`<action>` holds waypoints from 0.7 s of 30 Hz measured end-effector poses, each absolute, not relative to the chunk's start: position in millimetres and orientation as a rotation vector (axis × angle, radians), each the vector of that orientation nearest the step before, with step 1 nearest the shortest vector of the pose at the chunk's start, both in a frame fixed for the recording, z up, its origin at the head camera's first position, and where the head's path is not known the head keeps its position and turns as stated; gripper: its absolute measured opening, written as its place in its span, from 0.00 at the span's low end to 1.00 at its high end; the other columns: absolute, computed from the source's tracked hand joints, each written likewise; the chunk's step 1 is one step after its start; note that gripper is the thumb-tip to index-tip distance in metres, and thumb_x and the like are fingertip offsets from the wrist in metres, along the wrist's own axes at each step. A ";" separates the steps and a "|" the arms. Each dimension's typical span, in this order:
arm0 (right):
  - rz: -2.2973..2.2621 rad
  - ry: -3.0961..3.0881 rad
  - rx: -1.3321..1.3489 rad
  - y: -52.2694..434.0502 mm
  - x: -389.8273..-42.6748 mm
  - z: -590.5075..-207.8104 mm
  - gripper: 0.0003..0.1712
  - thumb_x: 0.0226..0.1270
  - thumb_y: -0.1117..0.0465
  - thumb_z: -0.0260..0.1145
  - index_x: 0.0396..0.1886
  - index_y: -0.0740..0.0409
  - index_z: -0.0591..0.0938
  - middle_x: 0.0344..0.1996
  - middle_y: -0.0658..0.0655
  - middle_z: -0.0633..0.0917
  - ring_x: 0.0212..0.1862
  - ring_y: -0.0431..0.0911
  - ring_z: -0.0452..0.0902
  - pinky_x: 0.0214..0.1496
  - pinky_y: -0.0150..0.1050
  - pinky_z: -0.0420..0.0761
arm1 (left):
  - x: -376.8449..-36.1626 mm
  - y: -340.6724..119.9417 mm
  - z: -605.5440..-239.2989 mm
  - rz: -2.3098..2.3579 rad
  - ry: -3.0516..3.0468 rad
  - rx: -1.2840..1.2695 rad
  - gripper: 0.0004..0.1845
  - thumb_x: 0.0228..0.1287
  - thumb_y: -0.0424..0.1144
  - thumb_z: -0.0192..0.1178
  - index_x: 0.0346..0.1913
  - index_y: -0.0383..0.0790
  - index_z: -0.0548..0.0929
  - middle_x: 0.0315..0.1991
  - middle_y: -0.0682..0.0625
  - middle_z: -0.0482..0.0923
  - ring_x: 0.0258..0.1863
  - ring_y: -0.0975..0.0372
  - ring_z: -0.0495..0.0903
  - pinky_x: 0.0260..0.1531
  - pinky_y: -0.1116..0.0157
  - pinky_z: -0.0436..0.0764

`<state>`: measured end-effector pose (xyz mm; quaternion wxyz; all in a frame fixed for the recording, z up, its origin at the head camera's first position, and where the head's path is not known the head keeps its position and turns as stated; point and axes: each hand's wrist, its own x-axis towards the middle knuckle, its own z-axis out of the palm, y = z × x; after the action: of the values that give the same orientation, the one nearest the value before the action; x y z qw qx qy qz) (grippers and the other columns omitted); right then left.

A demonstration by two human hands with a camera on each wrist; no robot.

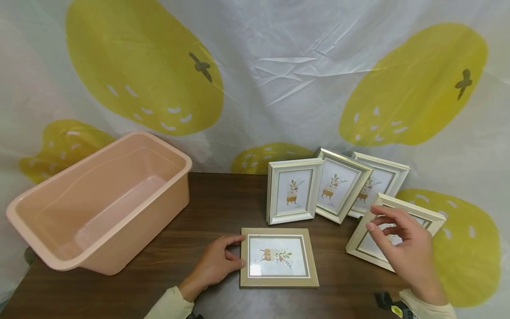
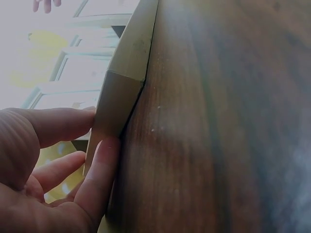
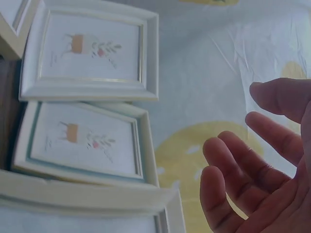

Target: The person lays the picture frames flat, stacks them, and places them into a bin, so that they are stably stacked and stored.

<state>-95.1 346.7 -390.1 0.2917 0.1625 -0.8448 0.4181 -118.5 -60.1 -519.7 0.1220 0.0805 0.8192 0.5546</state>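
"Tan picture frame (image 1: 279, 241): where is it noted?"

"Flat on the dark wooden tabletop (image 1: 223, 199), near the front, picture side up. The potted-plant print (image 1: 275, 255) is seen sideways, stems to the right."

"And the left hand (image 1: 218, 262)?"

"Recorded at the frame's left edge, which is touched by thumb and finger, loosely bent and set apart. In the left wrist view, fingertips (image 2: 104, 153) are seen against its side."

"The right hand (image 1: 408, 248)?"

"Held raised and loosely spread, thumb and forefinger curved with a gap between them. In the head view, part of the leaning cream frame (image 1: 370, 248) is covered by it."

"Further off?"

"Three frames stood close together: a white frame (image 1: 295, 191), a tilted gold-edged frame (image 1: 338, 186) partly overlapped by it, a second white frame (image 1: 382, 177) at the back. A pink tub (image 1: 147, 232) is placed at the left, backed by pale cloth (image 1: 291, 79) printed with yellow fruit."
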 end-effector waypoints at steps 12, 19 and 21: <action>0.923 -2.178 0.286 385.4 -91.7 -374.3 0.22 0.57 0.75 0.75 0.53 0.69 0.89 0.51 0.36 0.89 0.53 0.27 0.80 0.55 0.19 0.73 | -117.1 -58.1 -519.7 1.638 2.394 0.252 0.34 0.53 0.33 0.80 0.66 0.44 0.85 0.60 0.40 0.81 0.33 0.66 0.87 0.34 0.67 0.83; 0.843 -2.147 0.282 409.2 -95.8 -380.4 0.22 0.51 0.73 0.77 0.49 0.70 0.89 0.53 0.26 0.85 0.58 0.24 0.77 0.63 0.21 0.68 | -116.2 -58.6 -519.0 1.649 2.392 0.258 0.34 0.53 0.33 0.80 0.66 0.43 0.84 0.60 0.40 0.81 0.34 0.65 0.87 0.34 0.67 0.83; 0.850 -2.150 0.281 414.8 -97.3 -383.0 0.21 0.50 0.74 0.78 0.48 0.70 0.90 0.54 0.28 0.85 0.59 0.26 0.77 0.65 0.22 0.67 | -116.0 -58.7 -519.0 1.653 2.389 0.256 0.34 0.53 0.33 0.80 0.66 0.43 0.84 0.60 0.41 0.81 0.34 0.65 0.87 0.34 0.67 0.83</action>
<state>-97.3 414.8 -383.0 0.3951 0.1108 -0.8480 0.3354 -116.0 -58.7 -519.0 0.1124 0.0873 0.8140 0.5632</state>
